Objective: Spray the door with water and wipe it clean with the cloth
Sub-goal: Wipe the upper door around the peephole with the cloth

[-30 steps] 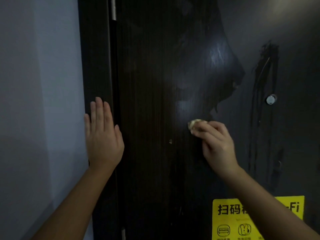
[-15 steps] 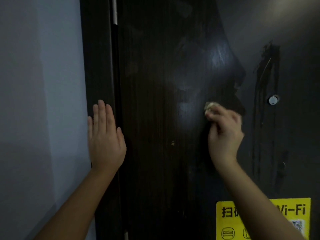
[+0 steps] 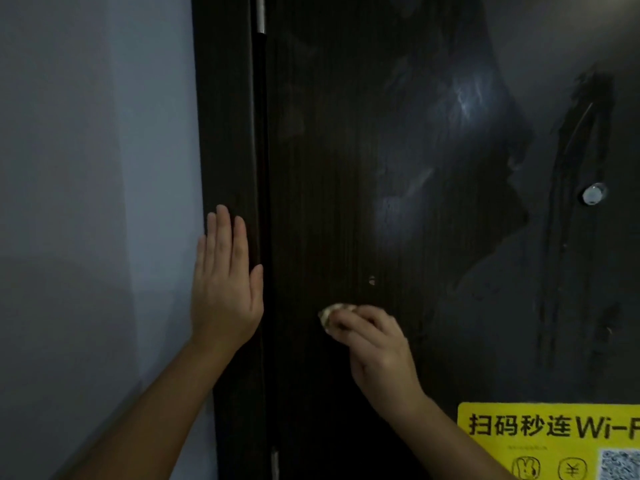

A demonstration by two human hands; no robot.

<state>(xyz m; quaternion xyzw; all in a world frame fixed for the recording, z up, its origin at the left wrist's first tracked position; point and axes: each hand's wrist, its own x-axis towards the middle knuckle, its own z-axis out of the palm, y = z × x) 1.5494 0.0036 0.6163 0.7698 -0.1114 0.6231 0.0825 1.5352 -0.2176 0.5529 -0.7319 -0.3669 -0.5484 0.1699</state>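
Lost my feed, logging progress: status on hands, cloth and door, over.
Left hand flat on door frame. Right hand grips cloth against door. Yellow sticker lower right, not in the way.

Door (image 3: 329, 168): dark wood-grain, wet smears; bears yellow Wi-Fi sticker (image 3: 554, 441) lower right, round silver peephole (image 3: 593, 194).

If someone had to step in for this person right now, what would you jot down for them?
Left hand: flat, fingers straight, resting on the dark door frame.
Right hand: holds a small crumpled pale cloth against the dark wood-grain door.
Done: the left part of the door looks wiped dark.
Left: the right part is hazy with drip streaks by the round silver peephole, above the yellow Wi-Fi sticker. No spray bottle in view.
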